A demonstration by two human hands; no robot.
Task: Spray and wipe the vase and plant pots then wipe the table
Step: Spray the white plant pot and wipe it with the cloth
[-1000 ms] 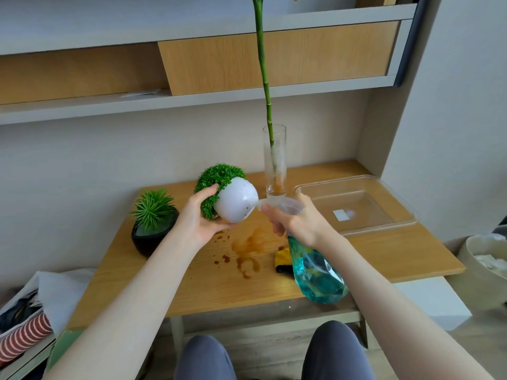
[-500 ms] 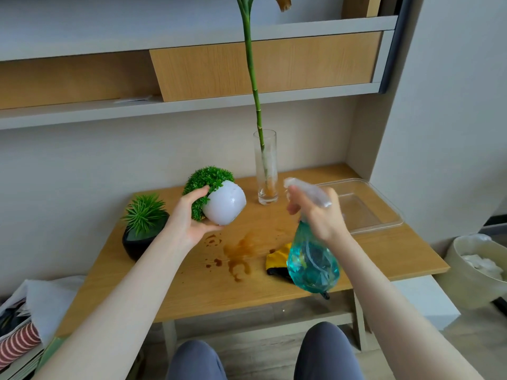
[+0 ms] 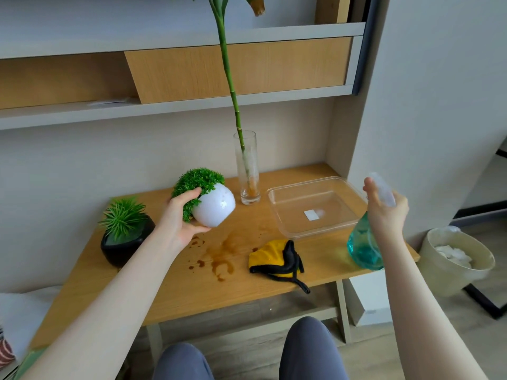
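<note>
My left hand (image 3: 178, 219) grips a round white plant pot (image 3: 215, 208) with a green bush, held tilted above the wooden table (image 3: 175, 292); droplets speckle the pot. My right hand (image 3: 385, 211) holds a teal spray bottle (image 3: 363, 246) by its neck over the table's right end, well apart from the pot. A black pot (image 3: 124, 244) with a spiky plant stands at the left. A tall glass vase (image 3: 247, 168) with a green stalk stands at the back. A yellow and black cloth (image 3: 277, 259) lies crumpled near the front. Brown spill stains (image 3: 219, 259) mark the middle.
A clear plastic tray (image 3: 315, 207) sits at the table's right rear. A beige waste bin (image 3: 455, 260) with white paper stands on the floor to the right. Shelves run along the wall above. My knees show below the table's front edge.
My right hand has carried the spray bottle away from the white pot, rightward to the table's right end. The left hand keeps the pot raised. The cloth is now uncovered.
</note>
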